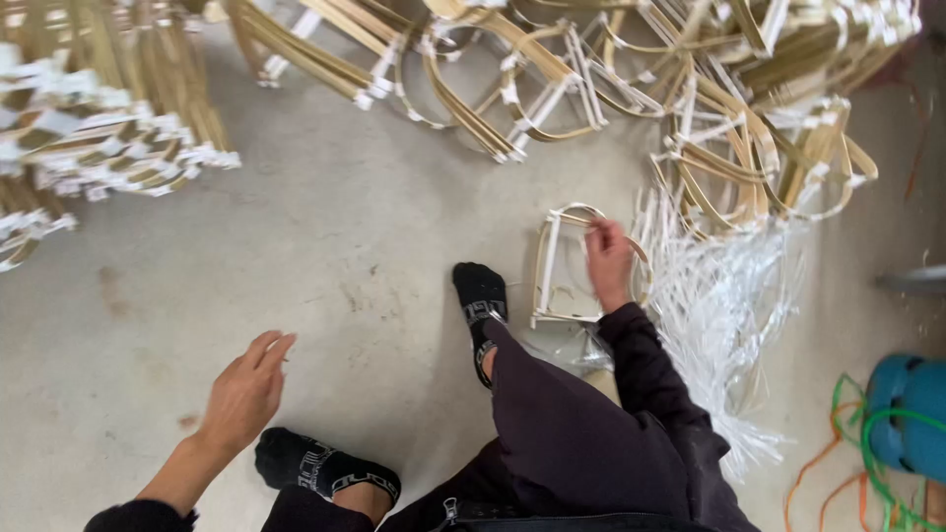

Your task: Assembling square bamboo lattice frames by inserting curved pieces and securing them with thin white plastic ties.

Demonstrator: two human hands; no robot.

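- Grey, stained concrete floor [345, 236], seen from above; two black-socked feet planted on it.
- Right hand [608, 258] closed on the top rim of a small frame of bent pale bamboo strips bound with white ties [558, 271], resting on the floor just right of the forward foot [480, 296].
- Left hand [246, 389] spread wide, empty, hovering left of the frame, well apart.
- Loose white plastic strips [724, 296] just right of the frame.
- Heaps of similar bamboo frames [690, 89] beyond the frame.
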